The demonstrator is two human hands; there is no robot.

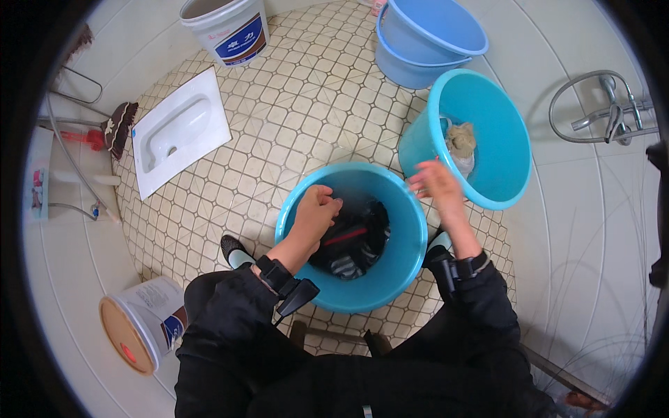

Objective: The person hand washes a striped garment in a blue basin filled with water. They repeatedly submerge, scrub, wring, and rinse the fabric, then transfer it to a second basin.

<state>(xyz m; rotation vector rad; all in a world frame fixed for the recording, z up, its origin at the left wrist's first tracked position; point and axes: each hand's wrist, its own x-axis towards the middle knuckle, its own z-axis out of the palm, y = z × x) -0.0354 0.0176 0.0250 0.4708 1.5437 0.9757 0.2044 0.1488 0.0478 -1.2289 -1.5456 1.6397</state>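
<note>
A turquoise tub (408, 240) stands between my feet, with dark wet-looking clothes (355, 240) lying low in it; a red stripe and a grey striped patch show. My left hand (317, 212) hovers over the tub's left side, its fingers loosely bent and nothing visible in them. Above the right rim is my right hand (439, 184), fingers stretched and slightly blurred, holding nothing that I can see. Close beyond it, a second turquoise tub (512, 132) leans toward me, with a beige and whitish cloth bundle (460, 145) inside.
Two nested blue buckets (432, 42) stand at the far right. A white bucket (226, 31) is at the back left, near a squat toilet (181, 129). A lidded bucket (143, 324) lies at the near left. A wall tap with hose (613, 118) is at right.
</note>
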